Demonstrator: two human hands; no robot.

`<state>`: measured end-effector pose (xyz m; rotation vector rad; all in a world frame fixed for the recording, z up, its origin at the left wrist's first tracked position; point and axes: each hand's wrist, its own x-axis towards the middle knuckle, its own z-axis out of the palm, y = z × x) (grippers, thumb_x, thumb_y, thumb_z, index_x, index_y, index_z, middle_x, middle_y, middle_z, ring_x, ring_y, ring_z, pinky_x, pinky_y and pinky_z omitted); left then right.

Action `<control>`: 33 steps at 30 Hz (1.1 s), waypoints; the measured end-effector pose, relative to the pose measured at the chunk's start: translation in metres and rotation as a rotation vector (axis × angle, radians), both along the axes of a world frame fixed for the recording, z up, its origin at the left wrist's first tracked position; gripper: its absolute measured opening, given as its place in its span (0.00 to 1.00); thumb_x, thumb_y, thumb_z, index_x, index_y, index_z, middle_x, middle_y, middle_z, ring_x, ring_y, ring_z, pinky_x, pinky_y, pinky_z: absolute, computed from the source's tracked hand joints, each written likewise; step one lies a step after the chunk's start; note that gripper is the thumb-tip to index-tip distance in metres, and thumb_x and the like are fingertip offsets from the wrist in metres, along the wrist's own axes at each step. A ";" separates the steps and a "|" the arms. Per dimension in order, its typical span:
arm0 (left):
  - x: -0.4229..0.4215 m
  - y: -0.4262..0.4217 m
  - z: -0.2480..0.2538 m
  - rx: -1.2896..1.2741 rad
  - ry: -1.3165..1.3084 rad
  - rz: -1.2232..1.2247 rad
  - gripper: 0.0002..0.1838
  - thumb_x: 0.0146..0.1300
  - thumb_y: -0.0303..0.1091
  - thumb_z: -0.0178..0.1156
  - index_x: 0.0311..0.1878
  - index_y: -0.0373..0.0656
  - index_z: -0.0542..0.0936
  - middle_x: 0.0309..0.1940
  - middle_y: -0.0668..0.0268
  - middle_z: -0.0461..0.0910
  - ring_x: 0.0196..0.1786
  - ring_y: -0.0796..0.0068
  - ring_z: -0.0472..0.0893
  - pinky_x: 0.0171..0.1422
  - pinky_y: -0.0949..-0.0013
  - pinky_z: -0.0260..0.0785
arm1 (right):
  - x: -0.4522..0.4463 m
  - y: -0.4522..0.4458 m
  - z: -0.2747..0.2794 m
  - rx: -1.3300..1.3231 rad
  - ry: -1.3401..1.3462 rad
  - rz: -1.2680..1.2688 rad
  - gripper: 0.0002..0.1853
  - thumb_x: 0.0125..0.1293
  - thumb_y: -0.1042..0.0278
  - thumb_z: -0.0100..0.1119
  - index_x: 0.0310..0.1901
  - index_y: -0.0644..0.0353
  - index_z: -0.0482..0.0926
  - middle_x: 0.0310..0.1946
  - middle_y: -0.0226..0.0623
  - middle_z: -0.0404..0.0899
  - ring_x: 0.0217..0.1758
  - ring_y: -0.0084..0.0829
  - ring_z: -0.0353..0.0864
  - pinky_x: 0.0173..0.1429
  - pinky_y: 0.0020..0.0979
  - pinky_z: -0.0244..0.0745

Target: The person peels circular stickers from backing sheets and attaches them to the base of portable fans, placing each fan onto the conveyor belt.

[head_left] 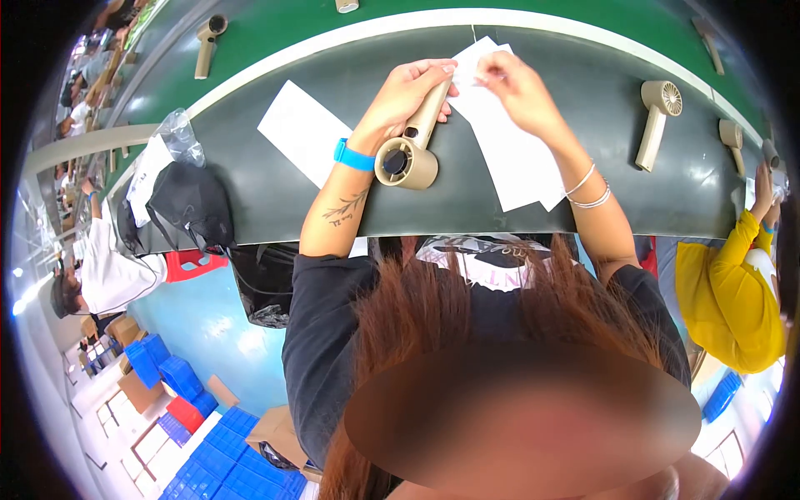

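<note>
Currently, left fingers [412, 90] wrapped round fan handle [427, 112]; right fingers [510, 82] curled over white sheets [518, 165], grip unclear.

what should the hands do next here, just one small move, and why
Probably bring the right hand across to the handle end of the fan: the left hand grips it there, and the right fingertips are bent together close by, over the sheets. Whether they hold anything is unclear.
</note>
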<state>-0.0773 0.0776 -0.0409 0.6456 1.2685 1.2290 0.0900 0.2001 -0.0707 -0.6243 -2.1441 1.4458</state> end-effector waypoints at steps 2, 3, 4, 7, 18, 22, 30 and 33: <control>0.002 -0.002 0.004 0.061 -0.009 0.021 0.22 0.70 0.38 0.56 0.61 0.35 0.71 0.34 0.61 0.80 0.27 0.79 0.79 0.31 0.77 0.76 | 0.008 0.007 0.016 -0.046 0.181 -0.024 0.07 0.64 0.75 0.58 0.43 0.63 0.76 0.40 0.36 0.76 0.41 0.30 0.77 0.47 0.28 0.73; 0.004 -0.004 0.009 0.121 -0.015 0.047 0.21 0.70 0.37 0.56 0.62 0.36 0.71 0.35 0.61 0.80 0.28 0.78 0.79 0.33 0.76 0.77 | 0.014 0.006 0.031 -0.082 0.242 -0.067 0.06 0.66 0.76 0.58 0.43 0.64 0.75 0.39 0.33 0.76 0.40 0.25 0.77 0.46 0.25 0.72; 0.007 -0.007 0.017 0.179 -0.024 0.071 0.21 0.70 0.37 0.56 0.62 0.36 0.70 0.35 0.60 0.80 0.29 0.77 0.79 0.35 0.75 0.77 | 0.021 0.003 0.047 -0.121 0.301 -0.113 0.05 0.67 0.77 0.57 0.43 0.65 0.75 0.38 0.29 0.76 0.39 0.20 0.76 0.46 0.22 0.72; 0.026 -0.022 0.066 0.516 0.085 0.181 0.21 0.61 0.30 0.66 0.56 0.36 0.75 0.39 0.60 0.80 0.37 0.72 0.81 0.45 0.71 0.75 | 0.040 -0.010 0.077 -0.150 0.362 -0.171 0.09 0.67 0.77 0.59 0.47 0.69 0.76 0.39 0.33 0.79 0.39 0.19 0.77 0.44 0.21 0.72; 0.080 -0.042 0.055 0.706 1.113 0.335 0.23 0.42 0.25 0.76 0.46 0.41 0.84 0.42 0.65 0.82 0.43 0.75 0.81 0.37 0.75 0.73 | 0.091 -0.058 0.098 -0.013 0.428 -0.095 0.06 0.64 0.82 0.59 0.42 0.69 0.76 0.40 0.37 0.75 0.46 0.25 0.74 0.52 0.24 0.69; 0.099 -0.052 0.047 0.516 0.593 0.341 0.26 0.47 0.17 0.72 0.53 0.34 0.78 0.46 0.61 0.81 0.48 0.69 0.83 0.37 0.75 0.79 | 0.092 -0.074 0.106 -0.004 0.370 -0.120 0.08 0.64 0.84 0.58 0.44 0.69 0.74 0.39 0.38 0.76 0.49 0.28 0.77 0.56 0.27 0.71; 0.106 -0.052 0.048 0.612 0.229 0.231 0.26 0.52 0.12 0.66 0.57 0.29 0.74 0.59 0.54 0.69 0.49 0.59 0.83 0.51 0.65 0.83 | 0.087 -0.079 0.099 -0.186 0.486 -0.080 0.19 0.62 0.86 0.59 0.52 0.66 0.65 0.36 0.38 0.76 0.54 0.37 0.79 0.57 0.31 0.75; 0.105 -0.053 0.044 0.631 0.178 0.213 0.26 0.54 0.16 0.66 0.58 0.30 0.74 0.60 0.54 0.69 0.50 0.59 0.82 0.53 0.62 0.82 | 0.087 -0.080 0.099 -0.175 0.458 -0.087 0.19 0.62 0.87 0.59 0.51 0.66 0.65 0.36 0.38 0.76 0.53 0.37 0.80 0.57 0.31 0.75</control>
